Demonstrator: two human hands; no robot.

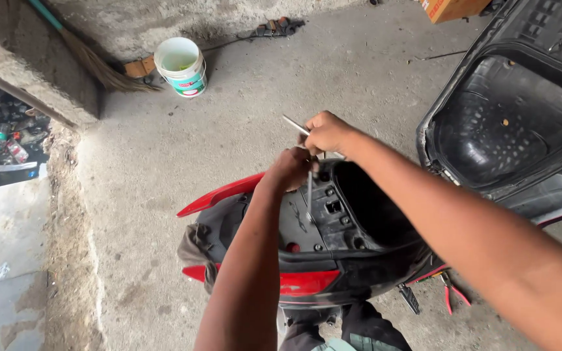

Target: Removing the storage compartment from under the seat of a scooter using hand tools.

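Note:
The rear of a red and black scooter (313, 221) stands below me, its seat (521, 110) lifted and the black storage bay open. My right hand (328, 132) grips the cross handle of a metal T-handle wrench (292, 123) above the rear deck. My left hand (292, 168) is closed around the wrench's vertical shaft (309, 188), whose tip reaches down to the black deck. Both forearms stretch out from the bottom of the view.
A white plastic bucket (181, 65) and a broom (89, 58) stand by the far wall. Red-handled pliers (451, 294) lie on the concrete floor to the scooter's right. A cardboard box (453, 8) is at the top right. A low concrete ledge (30, 71) runs along the left.

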